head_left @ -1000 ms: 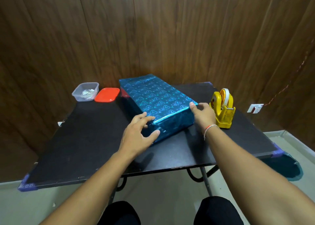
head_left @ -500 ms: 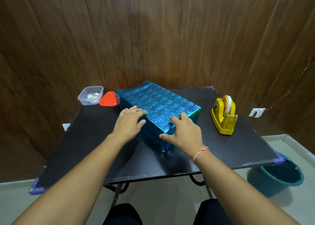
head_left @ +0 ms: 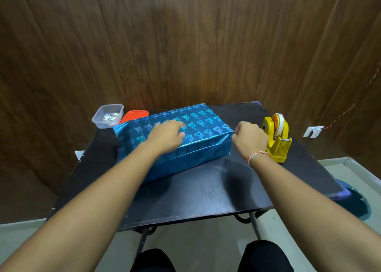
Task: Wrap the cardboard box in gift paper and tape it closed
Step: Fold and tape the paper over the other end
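Blue heart-patterned foil-wrapped rectangular box (head_left: 198,131) flat on black desk (head_left: 206,193), toward far edge. Left hand (head_left: 165,136) resting on box top, fingers loosely bent, gripping nothing. Right hand (head_left: 248,138) curled at box's right end beside yellow tape dispenser (head_left: 277,139); contents not discernible.

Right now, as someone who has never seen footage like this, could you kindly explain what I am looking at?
There is no machine here: a person wears a camera on the head, looking down at their own bare hands. On the black table lies a box wrapped in blue heart-print paper. The left hand rests on top of it; the right hand is curled at its right end, though whether it holds anything is unclear. Beside it stands a yellow tape dispenser. At the far left sit a clear tub and a red lid.
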